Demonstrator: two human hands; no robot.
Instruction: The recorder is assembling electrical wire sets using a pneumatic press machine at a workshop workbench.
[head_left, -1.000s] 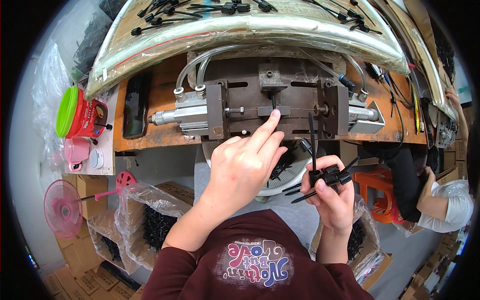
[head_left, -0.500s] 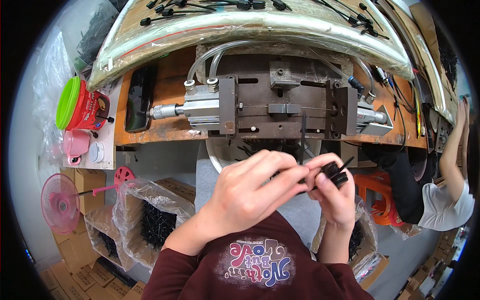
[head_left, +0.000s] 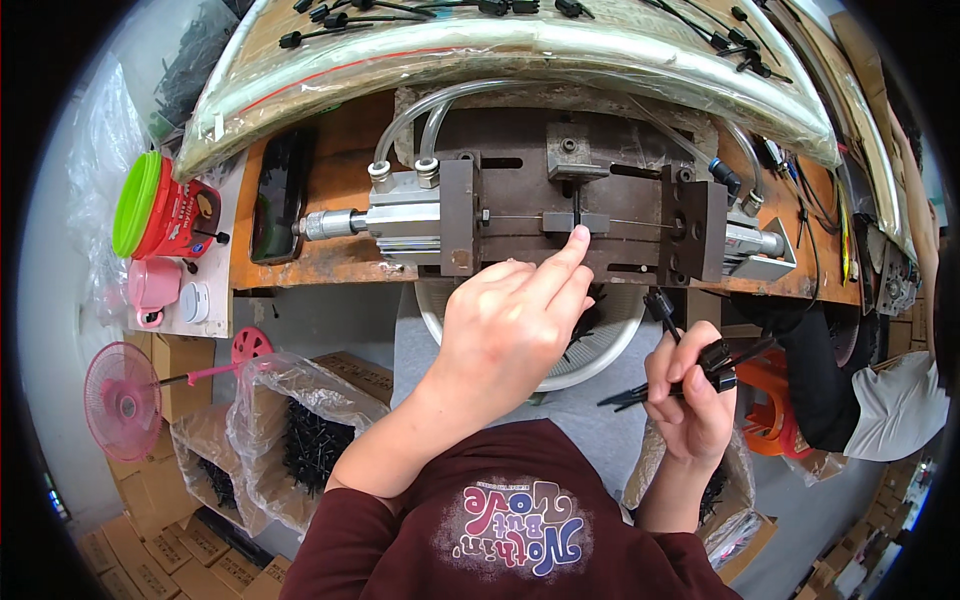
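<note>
Although a red tub (head_left: pixel 182 215) w/ a green rim sits off at far L, the work's all mid-bench (head_left: pixel 340 268). Next along, the L air cyl. (head_left: pixel 405 222) is mounted on a dark metal jig (head_left: pixel 515 185), facing a small grey block (head_left: pixel 558 224). L hand (head_left: pixel 515 320) is there: index finger out, others loosely bent, no grip that I can see. Fingertip's at the near end of a thin black stem (head_left: pixel 577 200) at mid-block, running up to the metal stop (head_left: pixel 577 170); can't tell if it's sunk in or on top. Prob. the loading step, seating the stem btwn the cyls. Below, a white basket (head_left: pixel 590 371) has more black stuff in it. Then R hand (head_left: pixel 703 418), fingers curled & thumb pinching, has hold of a bunch of black pcs. (head_left: pixel 714 354), apart from the jig. R air cyl. (head_left: pixel 752 241) sits beyond. Next move, I'd judge, calls for the stem straight, then fingertip well clear before anything clamps. Co-worker (head_left: pixel 893 408) at far R.
</note>
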